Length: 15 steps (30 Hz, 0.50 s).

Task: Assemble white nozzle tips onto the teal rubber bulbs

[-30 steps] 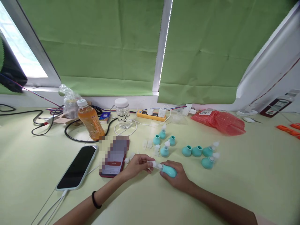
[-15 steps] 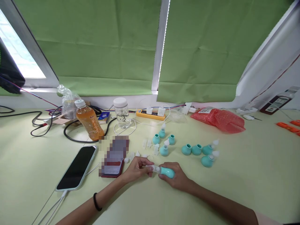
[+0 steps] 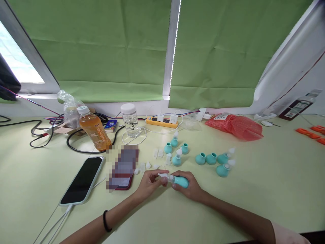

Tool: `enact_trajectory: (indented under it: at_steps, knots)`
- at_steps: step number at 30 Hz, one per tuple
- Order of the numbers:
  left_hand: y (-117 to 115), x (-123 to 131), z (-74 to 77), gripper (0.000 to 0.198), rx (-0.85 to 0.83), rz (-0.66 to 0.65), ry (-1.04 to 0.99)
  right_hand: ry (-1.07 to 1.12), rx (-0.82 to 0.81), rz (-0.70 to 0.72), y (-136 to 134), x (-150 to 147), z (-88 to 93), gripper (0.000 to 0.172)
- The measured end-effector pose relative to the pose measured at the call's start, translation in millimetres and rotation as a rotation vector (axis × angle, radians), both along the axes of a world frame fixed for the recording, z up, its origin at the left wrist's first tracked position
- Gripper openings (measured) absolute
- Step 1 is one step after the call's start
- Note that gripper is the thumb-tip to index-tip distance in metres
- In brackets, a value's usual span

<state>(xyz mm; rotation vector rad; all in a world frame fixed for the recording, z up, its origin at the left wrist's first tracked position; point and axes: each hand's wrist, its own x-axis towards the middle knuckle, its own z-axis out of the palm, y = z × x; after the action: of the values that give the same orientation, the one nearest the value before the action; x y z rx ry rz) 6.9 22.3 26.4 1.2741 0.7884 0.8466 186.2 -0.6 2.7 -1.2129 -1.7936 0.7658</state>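
Observation:
In the middle front, my right hand [image 3: 192, 188] is wrapped around a teal squeeze bulb [image 3: 181, 182] lying on its side, its neck pointing left. A translucent nozzle [image 3: 170, 177] sits at the neck, and my left hand [image 3: 149, 183] pinches it between thumb and fingers. How deep the nozzle sits in the bulb is hard to see. Beyond my hands stand open-necked teal bulbs [image 3: 211, 158] and several fitted with pale tips, such as one bulb [image 3: 176, 160]. Loose translucent tips and connectors [image 3: 142, 167] lie just past my left hand.
Left of my hands are a red-cased phone [image 3: 124, 169] and a charging phone [image 3: 82, 181]. An orange drink bottle [image 3: 95, 130], a lidded jar [image 3: 130, 123], a yellow power strip [image 3: 162, 122] and a red bubble-wrap bag [image 3: 236, 127] line the back. Orange tools [image 3: 307, 133] lie far right.
My left fingers have shifted on the nozzle, so its pointed end now shows above the thumb. My right hand keeps its hold on the bulb. The whole view has shifted slightly.

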Motion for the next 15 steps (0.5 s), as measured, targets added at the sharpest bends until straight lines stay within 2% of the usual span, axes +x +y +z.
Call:
enact_trajectory:
  at_steps: [4, 7, 9, 12, 15]
  knots:
    - [-1, 0, 0.0, 0.031, 0.038, 0.011, 0.002, 0.076, -0.082, -0.069, -1, -2, -6.4, 0.027]
    - [-1, -1, -2.0, 0.028, 0.068, 0.014, 0.028, 0.101, -0.103, -0.035, 0, -2, -8.3, 0.029]
    - [-2, 0, -4.7, 0.027, 0.111, 0.032, 0.072, 0.088, -0.06, 0.014, 1, -1, -5.5, 0.027]
    - [-4, 0, -9.7, 0.023, 0.289, 0.09, 0.17, 0.029, 0.052, 0.134, 4, 2, 5.2, 0.023]
    - [-6, -1, -12.8, 0.021, 0.576, 0.124, 0.237, -0.085, 0.123, 0.28, 7, 4, 19.8, 0.016]
